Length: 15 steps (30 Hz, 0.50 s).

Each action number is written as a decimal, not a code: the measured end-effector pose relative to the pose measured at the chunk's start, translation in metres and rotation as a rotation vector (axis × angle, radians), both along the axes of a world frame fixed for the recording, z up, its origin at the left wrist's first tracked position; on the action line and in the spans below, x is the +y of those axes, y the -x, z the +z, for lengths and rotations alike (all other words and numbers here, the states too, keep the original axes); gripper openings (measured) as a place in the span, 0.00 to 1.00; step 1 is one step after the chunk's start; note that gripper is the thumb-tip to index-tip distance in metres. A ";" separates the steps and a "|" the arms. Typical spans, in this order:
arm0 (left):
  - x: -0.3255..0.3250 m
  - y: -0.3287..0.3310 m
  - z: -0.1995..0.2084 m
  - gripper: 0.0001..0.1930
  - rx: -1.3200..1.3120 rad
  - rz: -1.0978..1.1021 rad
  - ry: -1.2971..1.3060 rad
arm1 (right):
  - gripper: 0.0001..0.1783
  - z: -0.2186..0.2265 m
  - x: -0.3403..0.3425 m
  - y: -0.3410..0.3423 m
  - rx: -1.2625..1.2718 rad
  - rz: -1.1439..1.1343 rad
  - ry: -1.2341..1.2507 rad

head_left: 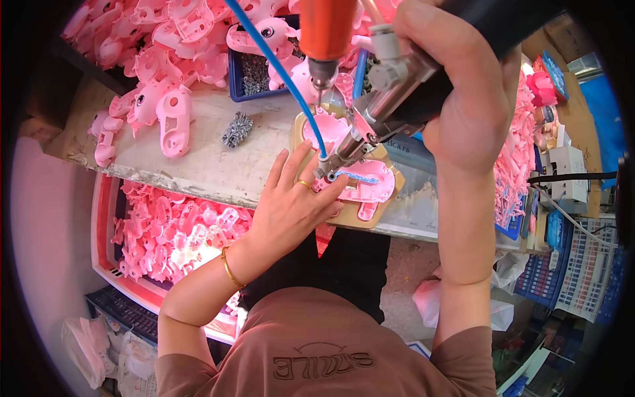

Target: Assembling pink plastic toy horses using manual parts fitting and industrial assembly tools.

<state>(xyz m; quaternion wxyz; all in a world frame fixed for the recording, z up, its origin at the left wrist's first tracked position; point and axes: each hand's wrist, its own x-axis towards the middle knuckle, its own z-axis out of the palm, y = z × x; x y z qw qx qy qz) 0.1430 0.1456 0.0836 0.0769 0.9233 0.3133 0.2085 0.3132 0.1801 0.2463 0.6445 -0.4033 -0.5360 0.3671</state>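
Worn on the head, as the left of two side-by-side fisheye cameras, and pointed steeply down past the brown shirt (317, 324), broad across the lower center. Upright and unmirrored, facing forward onto the desk (211, 152), with its front edge slanting and bent across the middle of the frame. Quite near the right hand (469, 106), large at upper right; a little farther from the left hand (291, 195), near the center; farther still from the floor (403, 264), right of lower center. Wide enough to take in the wall (46, 245) at far left and a white box (565, 172) at right. Dark, rounded rim cutting off every corner.
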 end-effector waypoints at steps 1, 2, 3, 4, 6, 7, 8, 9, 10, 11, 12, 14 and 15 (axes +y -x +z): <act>0.000 0.000 -0.001 0.21 -0.009 -0.003 0.002 | 0.15 0.001 0.002 0.003 -0.002 0.002 -0.041; 0.001 -0.001 -0.001 0.21 -0.008 -0.003 0.004 | 0.15 0.003 0.002 0.008 -0.001 0.001 -0.040; 0.001 -0.001 -0.001 0.21 -0.001 -0.005 0.007 | 0.13 0.007 0.001 0.017 0.141 -0.025 -0.099; 0.001 -0.001 -0.001 0.21 0.006 -0.005 0.010 | 0.12 0.011 0.001 0.023 0.282 -0.049 -0.159; 0.001 -0.001 -0.002 0.22 0.003 -0.002 0.016 | 0.19 0.011 -0.004 0.008 0.149 -0.008 -0.001; 0.001 -0.001 -0.002 0.22 0.000 -0.003 0.022 | 0.26 0.012 -0.006 0.004 0.015 0.029 0.155; 0.001 -0.001 -0.002 0.22 0.000 -0.004 0.022 | 0.26 0.009 -0.006 0.005 0.015 0.028 0.156; 0.002 -0.001 -0.002 0.22 -0.004 -0.007 0.027 | 0.27 0.006 -0.006 0.009 0.031 -0.002 0.112; 0.001 0.000 -0.002 0.22 -0.006 -0.011 0.035 | 0.27 0.003 -0.006 0.016 0.047 -0.034 0.072; 0.000 0.000 -0.001 0.22 -0.005 -0.014 0.037 | 0.28 0.000 -0.006 0.024 0.064 -0.066 0.030; 0.000 0.000 0.000 0.21 -0.012 -0.005 0.014 | 0.29 -0.004 -0.006 0.031 0.080 -0.097 -0.012; 0.000 0.001 -0.002 0.21 -0.025 0.001 -0.017 | 0.31 -0.012 -0.006 0.038 0.106 -0.160 -0.107; -0.001 0.001 -0.004 0.21 0.004 0.002 0.024 | 0.31 -0.027 0.007 0.020 0.062 -0.109 -0.256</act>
